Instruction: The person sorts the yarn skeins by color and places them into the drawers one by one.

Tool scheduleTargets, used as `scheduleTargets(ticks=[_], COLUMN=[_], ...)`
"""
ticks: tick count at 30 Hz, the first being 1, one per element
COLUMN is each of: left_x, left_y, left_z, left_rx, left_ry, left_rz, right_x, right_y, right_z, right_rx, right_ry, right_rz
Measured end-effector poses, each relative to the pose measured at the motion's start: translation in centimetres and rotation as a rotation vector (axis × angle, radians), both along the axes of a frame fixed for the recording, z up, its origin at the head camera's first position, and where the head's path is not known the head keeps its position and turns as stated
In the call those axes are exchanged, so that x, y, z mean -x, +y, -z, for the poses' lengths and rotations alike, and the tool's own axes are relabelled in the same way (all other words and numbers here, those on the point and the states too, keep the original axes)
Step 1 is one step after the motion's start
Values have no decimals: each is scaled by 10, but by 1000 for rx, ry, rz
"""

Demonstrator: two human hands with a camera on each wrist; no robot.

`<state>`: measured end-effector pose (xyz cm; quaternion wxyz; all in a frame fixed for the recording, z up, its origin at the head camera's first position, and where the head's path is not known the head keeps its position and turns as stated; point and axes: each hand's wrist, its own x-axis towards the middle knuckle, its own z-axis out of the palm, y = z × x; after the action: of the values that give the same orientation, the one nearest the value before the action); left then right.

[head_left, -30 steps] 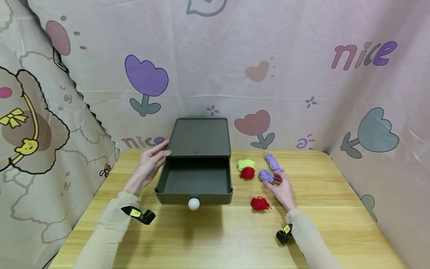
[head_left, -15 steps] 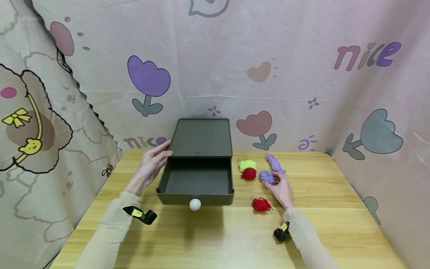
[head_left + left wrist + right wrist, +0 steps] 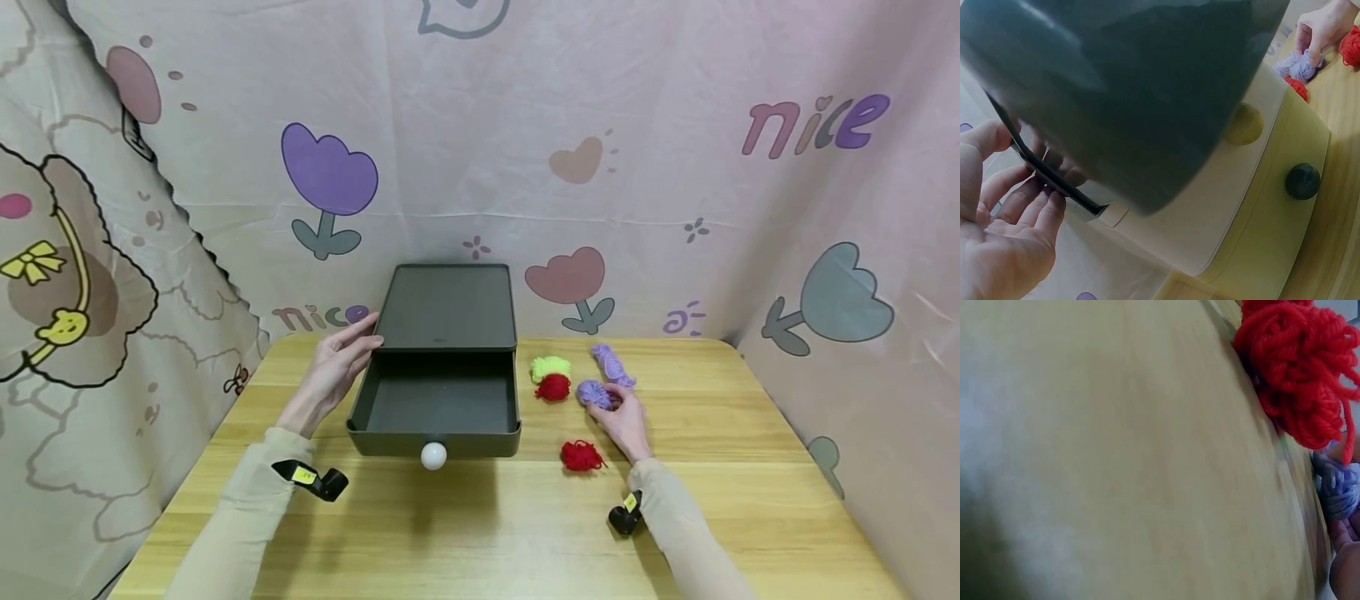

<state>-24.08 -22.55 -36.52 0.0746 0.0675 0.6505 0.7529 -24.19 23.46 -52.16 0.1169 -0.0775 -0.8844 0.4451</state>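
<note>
Yarn ball (image 3: 591, 393), purple, on the desk (image 3: 525, 533), pinched between thumb and fingers of the right grip (image 3: 626, 423). A second purple bundle (image 3: 609, 362) lies just beyond this grip; a red ball (image 3: 580, 456) lies nearer the person. The left grip (image 3: 330, 375), fingers extended, touches the side of the box (image 3: 450, 304), its drawer (image 3: 390, 443) pulled out. Good practice, presumably: pinch lightly, avoid snagging the neighbouring bundle, and keep the box steady.
</note>
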Motion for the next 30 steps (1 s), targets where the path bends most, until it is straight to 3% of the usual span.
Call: scheduleTargets(ticks=[12,23,30], left_x=[0,-1,-1], left_y=[0,1,0], left_z=[0,0,0], left_rx=[11,14,6], left_ry=[8,11,13], left_rz=[4,7,8], right_x=[-2,-1,0], right_y=[1,-1,-5], right_z=[-6,-31,-53], right_rx=[34,134,156], right_ry=[-2,-42,9], right_rz=[-18,-69,-112])
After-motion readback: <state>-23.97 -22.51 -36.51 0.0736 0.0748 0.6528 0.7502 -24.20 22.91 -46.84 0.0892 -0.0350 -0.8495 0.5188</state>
